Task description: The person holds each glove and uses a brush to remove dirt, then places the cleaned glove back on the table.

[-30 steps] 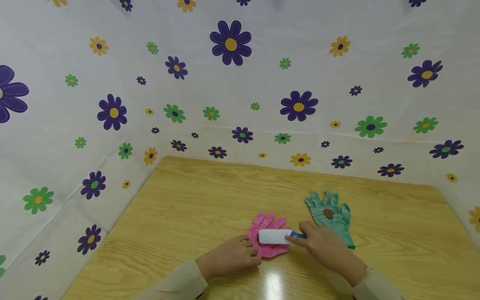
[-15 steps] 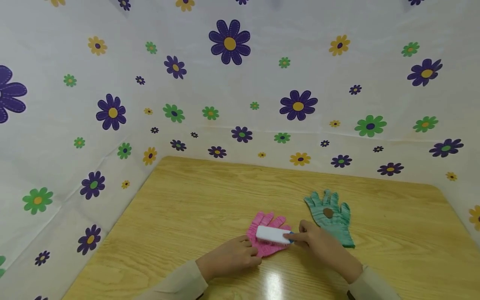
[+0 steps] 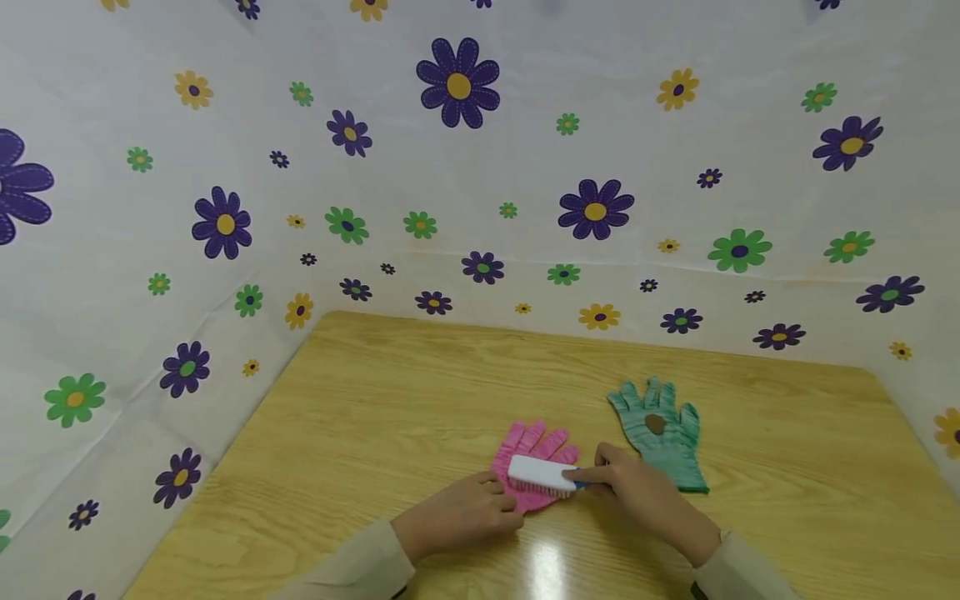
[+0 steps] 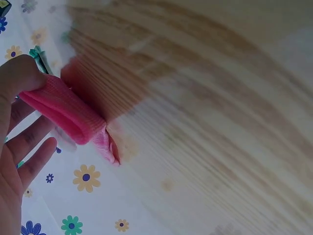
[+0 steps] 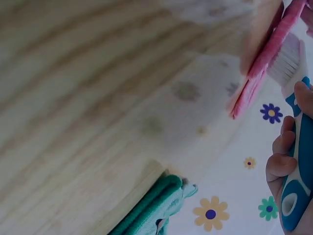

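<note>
A pink knitted glove [image 3: 525, 443] lies on the wooden table, fingers pointing away. My left hand [image 3: 461, 512] pinches its cuff edge between thumb and fingers; the left wrist view shows the cuff [image 4: 66, 110] lifted a little there. In my right hand [image 3: 643, 498] is a white brush [image 3: 538, 472] with a blue-and-white handle [image 5: 304, 161], the index finger stretched along its back. Its pale bristles [image 5: 287, 61] face down on the glove's palm. To the right lies a teal striped glove [image 3: 671, 457] with a brown round spot [image 3: 655, 424] on it.
The wooden table [image 3: 360, 400] is bounded at the back and left by a white sheet [image 3: 420, 167] printed with purple, green and yellow flowers. A bright light reflection shows on the table near the front.
The brush has shifted slightly left and tilted, so its bristles now show along the near side. My right hand has moved slightly left with it. My left hand stays at the pink glove's cuff.
</note>
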`<state>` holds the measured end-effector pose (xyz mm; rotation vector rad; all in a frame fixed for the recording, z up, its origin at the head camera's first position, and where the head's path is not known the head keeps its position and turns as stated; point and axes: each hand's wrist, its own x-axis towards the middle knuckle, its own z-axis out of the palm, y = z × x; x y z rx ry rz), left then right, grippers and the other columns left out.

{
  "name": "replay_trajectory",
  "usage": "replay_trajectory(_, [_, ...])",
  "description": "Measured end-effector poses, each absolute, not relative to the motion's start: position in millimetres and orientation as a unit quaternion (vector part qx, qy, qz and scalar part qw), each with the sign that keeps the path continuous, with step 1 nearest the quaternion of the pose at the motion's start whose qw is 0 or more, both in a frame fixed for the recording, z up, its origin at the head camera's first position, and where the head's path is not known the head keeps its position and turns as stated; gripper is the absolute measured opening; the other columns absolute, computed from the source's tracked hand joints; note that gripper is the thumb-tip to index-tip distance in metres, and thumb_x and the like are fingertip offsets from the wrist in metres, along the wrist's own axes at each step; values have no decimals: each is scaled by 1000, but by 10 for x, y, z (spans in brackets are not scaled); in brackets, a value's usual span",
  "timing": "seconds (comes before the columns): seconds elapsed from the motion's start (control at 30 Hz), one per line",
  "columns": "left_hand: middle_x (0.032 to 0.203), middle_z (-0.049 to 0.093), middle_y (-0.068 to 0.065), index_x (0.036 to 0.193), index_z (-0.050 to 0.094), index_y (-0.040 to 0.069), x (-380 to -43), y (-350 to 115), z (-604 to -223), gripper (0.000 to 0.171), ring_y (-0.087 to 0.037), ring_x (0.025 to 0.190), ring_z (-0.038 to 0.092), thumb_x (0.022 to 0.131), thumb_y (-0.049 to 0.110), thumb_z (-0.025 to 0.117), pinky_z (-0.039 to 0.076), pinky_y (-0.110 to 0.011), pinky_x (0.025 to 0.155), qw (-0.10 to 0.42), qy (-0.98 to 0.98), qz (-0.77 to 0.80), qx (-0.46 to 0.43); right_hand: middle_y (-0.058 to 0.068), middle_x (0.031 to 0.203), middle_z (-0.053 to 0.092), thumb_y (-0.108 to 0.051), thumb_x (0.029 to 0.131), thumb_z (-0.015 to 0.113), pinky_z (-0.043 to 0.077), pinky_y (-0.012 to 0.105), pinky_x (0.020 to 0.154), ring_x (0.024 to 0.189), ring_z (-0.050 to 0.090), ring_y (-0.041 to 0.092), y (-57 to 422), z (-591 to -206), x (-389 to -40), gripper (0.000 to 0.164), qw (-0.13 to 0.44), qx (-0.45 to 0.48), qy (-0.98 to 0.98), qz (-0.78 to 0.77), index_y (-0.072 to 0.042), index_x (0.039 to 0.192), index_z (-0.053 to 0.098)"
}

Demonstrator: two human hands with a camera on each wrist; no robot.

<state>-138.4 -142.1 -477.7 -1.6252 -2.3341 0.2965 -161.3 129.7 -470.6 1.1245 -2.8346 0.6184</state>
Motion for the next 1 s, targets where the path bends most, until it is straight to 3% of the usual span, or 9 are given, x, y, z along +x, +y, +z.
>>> replay_trajectory(0.2, [79,62,16,86,61,27,-1368,-1400,-4810,7,-3,73,56,89,32,57,43,-19,74,161,-801,99,-567,-2,81,53,-13,86,64,32,16,51,61,35,4,1338,-4650,-1754,31,6,234,-937,258,-17,117,67])
replay_trajectory(0.3, [77,62,16,84,60,27,-1365,-1399,-4823,8,-3,71,55,90,33,57,44,-19,73,163,-802,98,-566,2,81,58,-15,88,61,34,18,51,61,38,5,1351,-4586,-1767,32,-52,215,-914,341,-13,120,65])
replay_trajectory(0.43, [83,64,15,87,62,28,-1374,-1401,-4807,7,-2,77,58,90,32,57,46,-21,79,147,-809,104,-559,4,83,64,-17,89,60,36,18,53,62,39,3,1323,-4526,-1721,30,-177,273,-860,394,-10,118,66])
replay_trajectory(0.53, [86,65,15,90,62,29,-1379,-1402,-4796,6,-2,79,59,91,31,56,45,-21,80,136,-810,106,-561,4,83,65,-15,89,61,35,17,52,61,38,2,1286,-4509,-1676,28,-223,289,-847,386,-9,116,67])
replay_trajectory(0.6, [84,64,15,89,61,28,-1379,-1403,-4795,7,-2,77,58,91,31,55,45,-20,78,134,-808,105,-564,4,84,64,-14,88,61,34,17,52,61,37,2,1270,-4501,-1646,29,-202,284,-866,359,-11,116,67])
replay_trajectory(0.8, [79,63,14,87,61,27,-1377,-1415,-4802,8,-3,73,57,91,31,56,46,-20,77,144,-807,107,-562,-5,76,49,-17,85,66,32,17,50,59,34,4,1240,-4481,-1581,30,-24,232,-940,248,-20,114,69])
replay_trajectory(0.87, [78,62,14,86,60,27,-1380,-1418,-4798,7,-3,71,57,91,30,56,47,-21,77,148,-807,109,-561,-6,75,49,-18,84,66,31,17,49,58,33,3,1236,-4476,-1568,30,-13,244,-942,231,-21,114,69])
replay_trajectory(1.0, [78,63,15,85,60,27,-1388,-1416,-4792,8,-3,72,57,91,30,55,46,-21,77,137,-812,102,-559,-7,77,52,-19,85,65,32,16,49,58,34,1,1234,-4502,-1548,28,-64,295,-924,233,-19,112,70])
